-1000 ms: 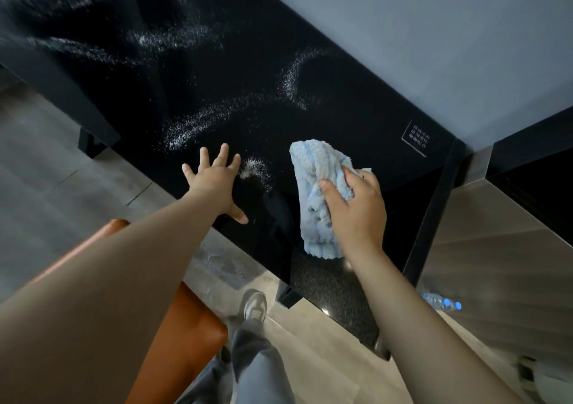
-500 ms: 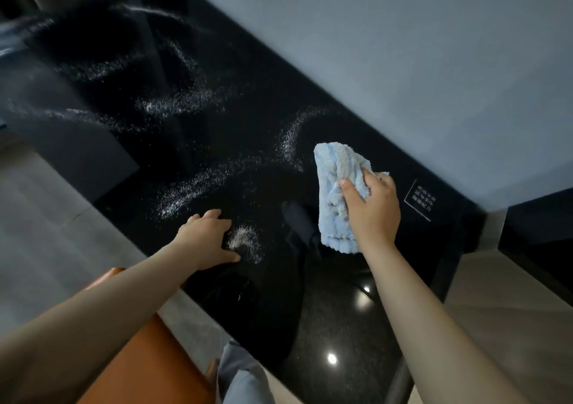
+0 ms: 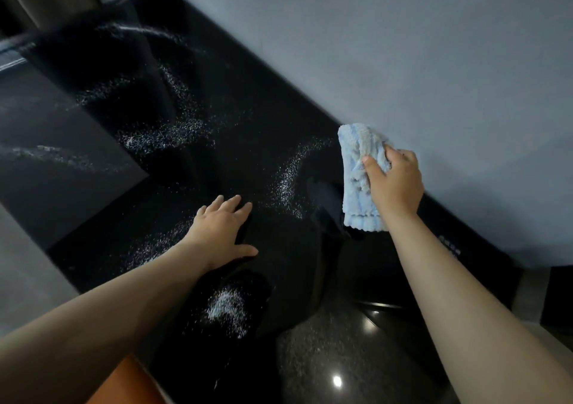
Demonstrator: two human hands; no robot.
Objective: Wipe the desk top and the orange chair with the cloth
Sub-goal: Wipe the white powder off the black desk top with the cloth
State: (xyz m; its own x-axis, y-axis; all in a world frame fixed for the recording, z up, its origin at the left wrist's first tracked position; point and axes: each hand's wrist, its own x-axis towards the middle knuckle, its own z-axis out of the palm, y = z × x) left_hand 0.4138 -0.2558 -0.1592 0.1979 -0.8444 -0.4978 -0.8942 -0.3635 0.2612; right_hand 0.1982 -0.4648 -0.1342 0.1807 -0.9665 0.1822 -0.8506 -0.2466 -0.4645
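A glossy black desk top point(image 3: 173, 205) runs diagonally along a grey wall, streaked with white powder point(image 3: 286, 180). My right hand point(image 3: 395, 183) grips a bunched light blue cloth point(image 3: 356, 161) near the wall at the desk's far edge; the cloth's lower end hangs down toward the surface. My left hand point(image 3: 221, 233) rests flat on the desk with fingers spread, left of the cloth. A small powder patch point(image 3: 228, 307) lies nearer than that hand. Only a corner of the orange chair point(image 3: 130, 385) shows at the bottom edge.
The grey wall point(image 3: 403, 62) borders the desk's far side. A lower dark surface point(image 3: 52, 168) adjoins the desk at left, with grey floor point(image 3: 21, 273) beside it. A white printed label point(image 3: 449, 247) sits on the desk near my right forearm.
The view has moved forward over the desk. My right hand has carried the cloth farther back toward the wall. My left hand has slid forward and flattened past the small powder patch.
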